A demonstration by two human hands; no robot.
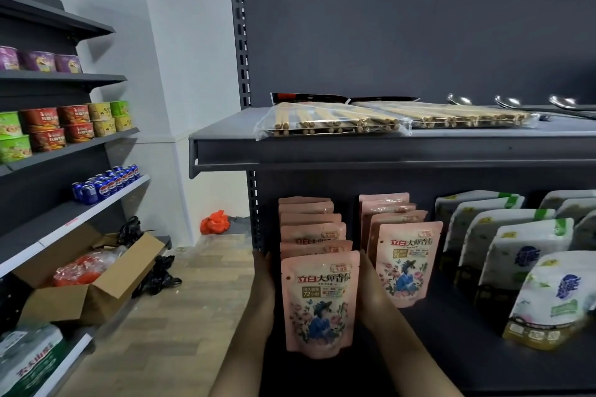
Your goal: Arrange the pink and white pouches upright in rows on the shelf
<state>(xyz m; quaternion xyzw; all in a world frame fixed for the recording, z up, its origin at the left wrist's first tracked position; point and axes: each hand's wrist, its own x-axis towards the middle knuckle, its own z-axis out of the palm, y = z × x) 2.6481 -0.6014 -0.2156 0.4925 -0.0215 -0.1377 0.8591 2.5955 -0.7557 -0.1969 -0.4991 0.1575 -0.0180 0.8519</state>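
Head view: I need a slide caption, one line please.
Both hands, left hand and right hand, flank the front pink pouch of a shelf row.

Pouches point(319, 303) in rows on shelf point(451, 348)

We see two rows of pink pouches standing upright on the dark lower shelf point(451, 348), each row running from front to back. The left row point(311, 229) holds six pouches close behind one another; its front pouch point(319, 303) faces us, showing a red and white title, a price tag at the top and a blue figure among pink flowers. The right row point(392, 213) holds four pouches, and its front pouch point(408, 263) carries the same print and stands further back. To the right, the white pouches point(503, 235) stand in slanting rows with green corners and blue marks; the nearest white pouch point(556, 296) has a yellow base.
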